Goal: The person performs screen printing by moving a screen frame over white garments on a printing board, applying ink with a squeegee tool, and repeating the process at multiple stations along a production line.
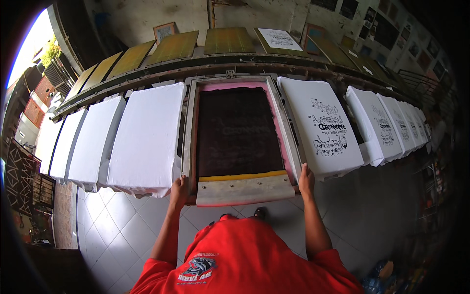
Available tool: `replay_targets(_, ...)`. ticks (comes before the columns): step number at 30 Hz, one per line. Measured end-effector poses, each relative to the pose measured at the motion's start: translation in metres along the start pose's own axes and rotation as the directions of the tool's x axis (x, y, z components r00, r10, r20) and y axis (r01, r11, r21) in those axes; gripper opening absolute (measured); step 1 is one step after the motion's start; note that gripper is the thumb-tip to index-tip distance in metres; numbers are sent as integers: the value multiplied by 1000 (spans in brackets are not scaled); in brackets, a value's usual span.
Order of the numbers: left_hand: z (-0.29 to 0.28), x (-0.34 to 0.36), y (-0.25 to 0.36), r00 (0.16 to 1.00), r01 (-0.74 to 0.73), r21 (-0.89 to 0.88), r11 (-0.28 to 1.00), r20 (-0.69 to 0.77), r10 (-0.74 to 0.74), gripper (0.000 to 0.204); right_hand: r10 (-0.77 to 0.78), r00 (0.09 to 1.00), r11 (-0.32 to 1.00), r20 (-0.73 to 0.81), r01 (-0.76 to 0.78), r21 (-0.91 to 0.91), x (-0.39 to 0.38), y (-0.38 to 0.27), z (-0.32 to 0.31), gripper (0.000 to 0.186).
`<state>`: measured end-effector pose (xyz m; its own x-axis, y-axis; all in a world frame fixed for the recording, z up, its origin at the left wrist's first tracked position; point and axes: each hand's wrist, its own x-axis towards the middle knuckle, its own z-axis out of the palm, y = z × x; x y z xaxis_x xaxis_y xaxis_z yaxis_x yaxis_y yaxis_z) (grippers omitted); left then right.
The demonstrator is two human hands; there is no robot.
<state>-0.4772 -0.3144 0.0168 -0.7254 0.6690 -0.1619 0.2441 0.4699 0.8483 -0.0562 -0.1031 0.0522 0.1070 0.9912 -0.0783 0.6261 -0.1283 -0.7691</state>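
Observation:
A screen-printing frame (190, 127) lies in front of me in the row of shirt boards. Its mesh (235, 122) is mostly dark, with pink margins. Across the near end rests a wide grey squeegee (245, 191) with a yellow strip along its far edge; neither hand is on it. My left hand (180, 187) is closed around the frame's near left corner. At the near right corner, my right hand (306, 179) grips the frame's side with the thumb up. Whatever lies beneath the screen is hidden.
Blank white shirts (144, 139) on boards stand close on the left. To the right are white shirts with black print (320, 127). Behind runs a rail (230, 68) with greenish panels (229, 41), one bearing a printed sheet (280, 39). Grey floor tiles (115, 225) lie below.

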Motion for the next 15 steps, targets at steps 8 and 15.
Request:
replay_targets(8, 10, 16, 0, 1000, -19, 62, 998, 12, 19, 50, -15, 1000, 1000, -26, 15, 8, 18, 11, 3, 67)
replay_targets(15, 11, 20, -5, 1000, -3, 48, 999, 19, 2, 48, -45, 998, 999, -43, 45, 13, 18, 16, 10, 67)
